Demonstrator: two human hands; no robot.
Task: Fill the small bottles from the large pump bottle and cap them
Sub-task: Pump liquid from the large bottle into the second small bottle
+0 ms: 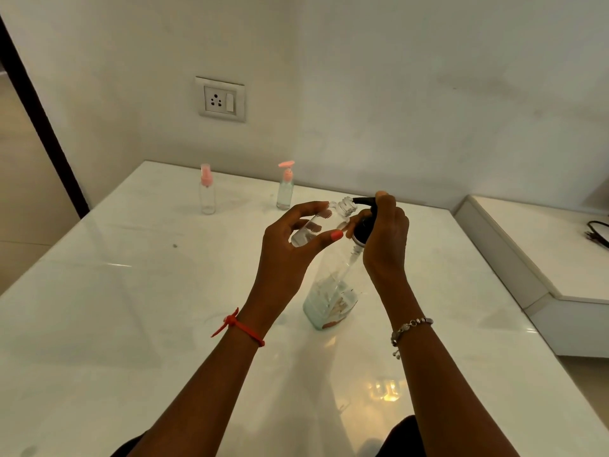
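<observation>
At the middle of the table point(131, 291), the left hand point(290, 245) has its grip closed on a small clear bottle point(316, 225), uncapped and tilted, thumb below and fingertips along the top, so that its open threaded neck meets the black spout. The right hand point(384, 239) has its grip wrapped around the black pump head point(365, 219) of the large pump bottle point(329, 291), thumb on top as if to press. That large bottle stands on the table just below the hands, with only a low layer of pale liquid at its bottom.

The held bottle seems to carry a little clear liquid at its lower end, so this fill looks under way rather than finished; its cap is not in sight. Well apart at the far edge stand two more small bottles with pink tops on: a spray bottle point(207, 192), which looks empty or nearly so, and a pump-topped bottle point(285, 188) with a pale tint that suggests it is filled. By that reading one is done, one in hand, one possibly left.

Nothing lies between the hands and those bottles. A wall socket point(220, 99) sits above, and a dark cable point(598, 232) rests on the ledge at right, clear of the work.
</observation>
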